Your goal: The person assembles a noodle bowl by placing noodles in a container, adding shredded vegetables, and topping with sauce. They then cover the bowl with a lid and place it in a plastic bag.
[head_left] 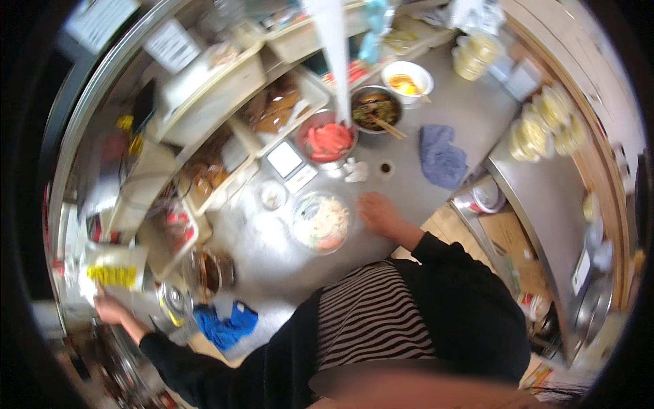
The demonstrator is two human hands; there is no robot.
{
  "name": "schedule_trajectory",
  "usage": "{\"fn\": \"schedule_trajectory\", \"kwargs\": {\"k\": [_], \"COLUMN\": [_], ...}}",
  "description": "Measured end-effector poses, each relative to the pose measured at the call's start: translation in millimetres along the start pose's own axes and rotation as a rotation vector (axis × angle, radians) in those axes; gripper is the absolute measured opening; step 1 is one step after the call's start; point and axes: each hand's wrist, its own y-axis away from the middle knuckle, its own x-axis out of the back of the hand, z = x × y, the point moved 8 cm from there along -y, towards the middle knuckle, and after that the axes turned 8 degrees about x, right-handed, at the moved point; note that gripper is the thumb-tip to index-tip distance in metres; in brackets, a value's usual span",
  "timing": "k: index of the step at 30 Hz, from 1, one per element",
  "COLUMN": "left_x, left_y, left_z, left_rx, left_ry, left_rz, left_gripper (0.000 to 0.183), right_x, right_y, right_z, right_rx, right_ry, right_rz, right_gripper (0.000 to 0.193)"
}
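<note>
My right hand point(380, 215) rests on the steel counter with its fingers curled in, just right of a clear round bowl point(321, 222). Pale shredded food and something pink fill that bowl. Out at the far left, my left hand point(109, 308) reaches to the counter's end, below a clear bag with a yellow label point(114, 273). Blur hides its fingers and whatever they touch. Behind the bowl are a white kitchen scale point(298, 178), a small clear dish point(272, 195) and a metal bowl of red-pink slices point(328, 140).
Food bins point(276, 102) line the back left. A dark bowl with chopsticks point(376, 109), a white bowl point(407, 82) and a grey-blue cloth point(443, 155) lie at back right. A jar of brown liquid point(208, 273) and a blue cloth point(226, 326) are near left. Stacked tubs point(545, 126) stand right.
</note>
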Motion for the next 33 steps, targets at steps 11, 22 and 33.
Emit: {"fn": "schedule_trajectory", "kwargs": {"k": [11,22,33], "left_x": [266.7,326.8,279.0], "left_y": [250.6,414.3,470.2], "left_z": [147.4,201.5,203.9], "left_rx": [-0.905,-1.463,-1.33], "left_ry": [0.822,0.999,1.025], "left_rz": [0.064,-0.176,-0.677], "left_gripper": [0.032,0.012,0.029], "right_x": [32.5,56.2,-77.1], "right_y": [-91.4,-167.7,-100.8], "right_z": [-51.0,-102.0,-111.7], "right_rx": [-0.12,0.157,-0.458], "right_ry": [-0.85,-0.787,-1.39], "right_rz": [0.005,0.27,-0.518], "right_gripper": [0.018,0.034,0.022]}}
